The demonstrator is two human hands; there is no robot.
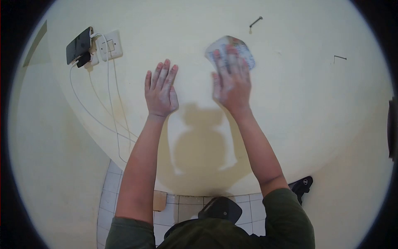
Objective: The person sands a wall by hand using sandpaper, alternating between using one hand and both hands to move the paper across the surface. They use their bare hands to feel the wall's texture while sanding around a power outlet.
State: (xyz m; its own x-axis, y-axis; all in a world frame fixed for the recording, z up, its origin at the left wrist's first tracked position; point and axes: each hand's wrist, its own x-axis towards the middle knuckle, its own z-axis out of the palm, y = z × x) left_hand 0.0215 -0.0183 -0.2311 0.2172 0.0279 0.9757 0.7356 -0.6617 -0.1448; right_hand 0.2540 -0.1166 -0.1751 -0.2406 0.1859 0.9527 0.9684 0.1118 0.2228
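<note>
A pale wall (290,108) fills most of the view. My left hand (161,93) lies flat against it, fingers stretched upward and holding nothing. To the right, my right hand (234,85) presses a whitish patterned cloth (217,46) to the wall, fingers extended over it. Blue and reddish marks show on the cloth, and its upper edge sticks out past my fingertips. Motion blurs both the fingers and the cloth. Pale smudges, like powder, cover the backs of both hands.
A phone (78,45) hangs by a wall socket (110,45) at upper left, with white cables (110,95) trailing down. Two nails, one upper (256,22) and one right (340,57), stick out. Below are floor tiles (188,209), a brown box (159,201) and a dark object (304,184).
</note>
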